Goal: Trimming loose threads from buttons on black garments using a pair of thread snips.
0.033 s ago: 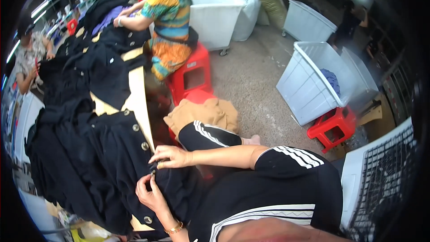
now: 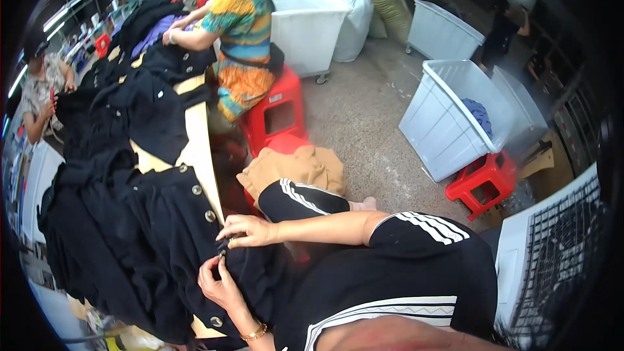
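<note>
A black garment (image 2: 123, 234) with a row of large shiny buttons along its edge lies over the table. My left hand (image 2: 220, 286), with a gold bracelet at the wrist, pinches a button (image 2: 222, 255) at the garment's near edge between thumb and finger. Just above it, my right hand (image 2: 246, 231), wearing a ring, has its fingertips closed on the dark cloth beside that button. Other buttons (image 2: 210, 216) show above the hands, and one (image 2: 216, 321) sits below them.
More black garments (image 2: 153, 107) cover the pale table (image 2: 198, 133) further off. A co-worker in bright stripes (image 2: 244, 23) sits on a red stool (image 2: 283, 101); another person (image 2: 45, 84) is across the table. Tan cloth (image 2: 312, 166) lies beside my knee. White bins (image 2: 429, 123) stand on the floor.
The whole view has shifted very slightly. Both hands keep the same hold at the garment's edge.
</note>
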A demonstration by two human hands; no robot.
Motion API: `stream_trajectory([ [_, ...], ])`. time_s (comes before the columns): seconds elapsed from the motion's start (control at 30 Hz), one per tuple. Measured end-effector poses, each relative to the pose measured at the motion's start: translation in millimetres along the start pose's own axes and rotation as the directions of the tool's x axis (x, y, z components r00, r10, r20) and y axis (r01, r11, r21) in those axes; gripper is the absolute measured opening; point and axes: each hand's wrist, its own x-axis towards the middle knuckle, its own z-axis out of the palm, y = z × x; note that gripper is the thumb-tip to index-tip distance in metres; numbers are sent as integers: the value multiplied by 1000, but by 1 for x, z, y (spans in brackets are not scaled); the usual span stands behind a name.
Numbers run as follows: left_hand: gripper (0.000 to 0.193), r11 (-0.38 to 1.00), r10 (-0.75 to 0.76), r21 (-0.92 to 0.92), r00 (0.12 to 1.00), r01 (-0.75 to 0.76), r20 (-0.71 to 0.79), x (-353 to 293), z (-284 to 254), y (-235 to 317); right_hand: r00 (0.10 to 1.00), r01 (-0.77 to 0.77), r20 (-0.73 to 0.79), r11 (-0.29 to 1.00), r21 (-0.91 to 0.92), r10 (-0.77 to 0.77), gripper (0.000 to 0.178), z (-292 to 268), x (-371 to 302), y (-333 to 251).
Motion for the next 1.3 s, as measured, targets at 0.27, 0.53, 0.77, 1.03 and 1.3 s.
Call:
stream_trajectory([
  [0.27, 10, 999, -11, -51, 1000, 11, -3, 1, 5, -5, 999, 12, -39, 1000, -21, -13, 32, 1, -4, 4],
  [0.53, 12, 995, 29, -99, 1000, -29, -1, 6, 9, -14, 999, 34, -33, 998, -52, -35, 31, 1, 1, 12],
  [0.77, 20, 969, 105, -220, 994, -112, -40, 32, -42, 27, 999, 46, -23, 999, -12, -46, 33, 5, 4, 15],
  [1.03, 28, 905, 265, -334, 964, -262, -40, 66, -45, 111, 997, 66, -23, 993, -94, -68, 33, 11, 8, 20],
  [1.3, 38, 755, 285, -576, 948, -314, -142, 75, -35, 154, 997, 61, -30, 985, -159, -67, 30, 4, 1, 20],
])
